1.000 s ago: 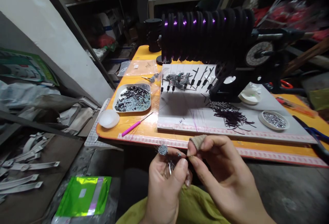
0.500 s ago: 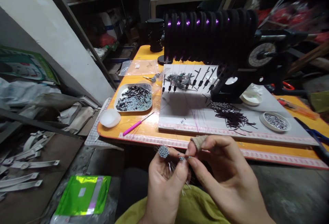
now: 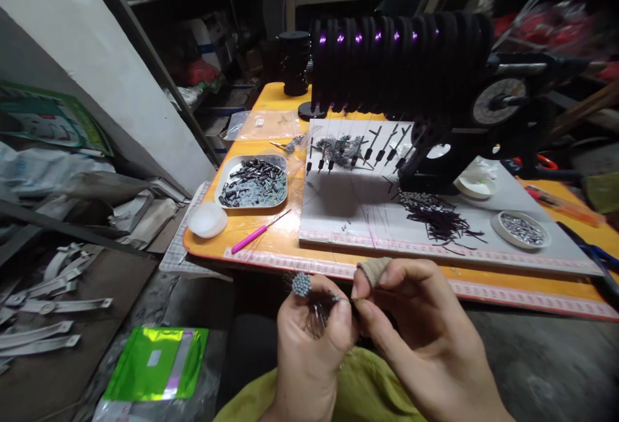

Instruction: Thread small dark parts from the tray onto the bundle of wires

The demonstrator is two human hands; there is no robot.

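Low in the middle, my left hand point(image 3: 314, 338) is closed around a bundle of thin wires with round grey ends point(image 3: 302, 284). The packed ends stick out above the index finger, and the loose strands show inside the palm. Close beside it, my right hand point(image 3: 416, 325) pinches something thin and dark at the left thumb tip, too small to name. A beige wrap point(image 3: 373, 271) covers one of the right fingertips. Both hands meet in front of the table edge, above a green-clad lap point(image 3: 377, 390).
On the orange table point(image 3: 271, 248) are a tray of grey and black pieces point(image 3: 254, 182), a pink-handled tool point(image 3: 251, 239) and a white board point(image 3: 333, 215). A black machine with spools point(image 3: 396, 67) rises behind, near dark strips point(image 3: 435, 219) and a dish of small pieces point(image 3: 522, 230).
The bundle in my left hand has shifted slightly left and tilted. My right hand stays pinched near the left thumb. The view has moved a little.
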